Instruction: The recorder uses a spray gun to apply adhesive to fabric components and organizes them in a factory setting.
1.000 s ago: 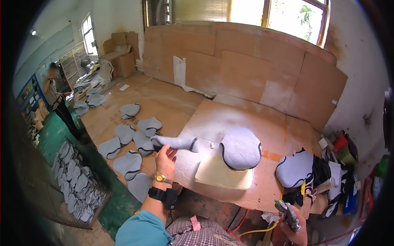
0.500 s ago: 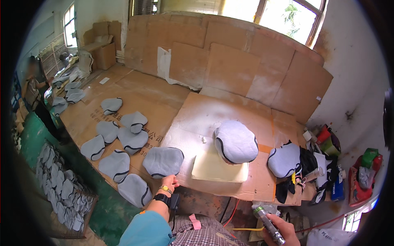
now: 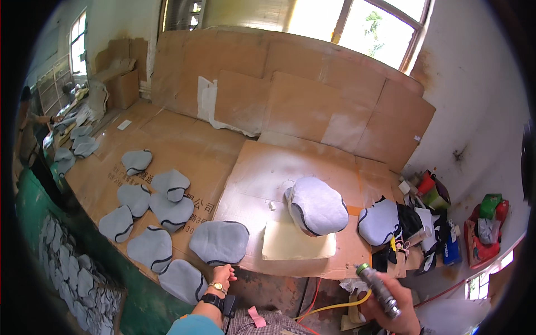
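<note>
My left hand [image 3: 224,274] is closed at the near edge of a grey cap-like fabric piece [image 3: 219,242] with black trim, pinching it by that edge at the front of the cardboard. In my right hand [image 3: 401,298] is a metal cylindrical air tool [image 3: 378,290] with a green collar, its tip pointing up and left. A yellow hose [image 3: 335,307] runs to that hand. Another grey cap-like piece [image 3: 317,205] is fitted over a rounded form, above a cream block [image 3: 298,243]. To its right lies one more grey piece [image 3: 379,222].
Several grey pieces [image 3: 149,248] lie on the cardboard at left, and a heap of them [image 3: 72,273] fills a rack below. Cardboard panels [image 3: 301,106] line the back. Bags [image 3: 484,234] and black cloths stand at right. A person [image 3: 33,125] is far left.
The air tool in my right hand has come up, with more of the yellow hose showing. My view has shifted a little. My left hand stays at the grey piece's near edge.
</note>
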`<state>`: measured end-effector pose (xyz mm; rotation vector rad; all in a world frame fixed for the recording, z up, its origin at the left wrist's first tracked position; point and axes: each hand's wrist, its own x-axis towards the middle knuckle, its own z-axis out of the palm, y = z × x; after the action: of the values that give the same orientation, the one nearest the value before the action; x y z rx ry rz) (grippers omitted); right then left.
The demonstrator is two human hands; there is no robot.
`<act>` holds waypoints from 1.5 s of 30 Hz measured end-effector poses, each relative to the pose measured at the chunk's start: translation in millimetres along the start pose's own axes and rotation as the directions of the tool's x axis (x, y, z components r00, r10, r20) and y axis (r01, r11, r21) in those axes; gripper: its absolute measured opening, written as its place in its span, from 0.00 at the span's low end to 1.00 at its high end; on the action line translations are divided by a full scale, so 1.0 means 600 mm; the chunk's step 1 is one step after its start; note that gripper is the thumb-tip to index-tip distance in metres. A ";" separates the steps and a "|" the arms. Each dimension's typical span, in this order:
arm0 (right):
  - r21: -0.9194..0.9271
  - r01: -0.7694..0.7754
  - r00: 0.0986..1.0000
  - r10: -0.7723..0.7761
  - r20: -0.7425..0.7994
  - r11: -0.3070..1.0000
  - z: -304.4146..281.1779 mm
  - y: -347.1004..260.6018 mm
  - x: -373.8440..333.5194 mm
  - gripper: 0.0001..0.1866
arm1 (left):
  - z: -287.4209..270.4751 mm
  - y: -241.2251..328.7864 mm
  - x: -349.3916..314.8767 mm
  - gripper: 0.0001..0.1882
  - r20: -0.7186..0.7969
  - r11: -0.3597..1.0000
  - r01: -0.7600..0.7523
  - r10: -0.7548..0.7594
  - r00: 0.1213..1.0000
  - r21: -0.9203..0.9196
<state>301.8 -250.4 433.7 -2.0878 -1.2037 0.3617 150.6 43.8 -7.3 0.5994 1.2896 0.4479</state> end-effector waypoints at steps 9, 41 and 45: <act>0.133 -0.035 0.999 0.034 0.006 0.990 -0.058 0.074 0.037 0.25 | -0.043 0.038 -0.056 0.12 -0.102 0.979 -0.164 0.177 0.979 0.124; 0.417 0.020 0.988 0.045 -0.146 0.909 -0.209 0.349 -0.243 0.31 | 0.192 0.093 -0.151 0.26 0.029 0.799 -0.356 0.392 0.920 0.484; 0.343 0.000 0.994 0.038 -0.103 0.939 -0.199 0.319 -0.244 0.31 | 0.200 0.081 -0.158 0.26 0.050 0.804 -0.357 0.380 0.924 0.476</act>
<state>413.4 -488.2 375.0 -1.7940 -0.9783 0.4286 246.8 3.3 114.5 1.2836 1.3379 0.4645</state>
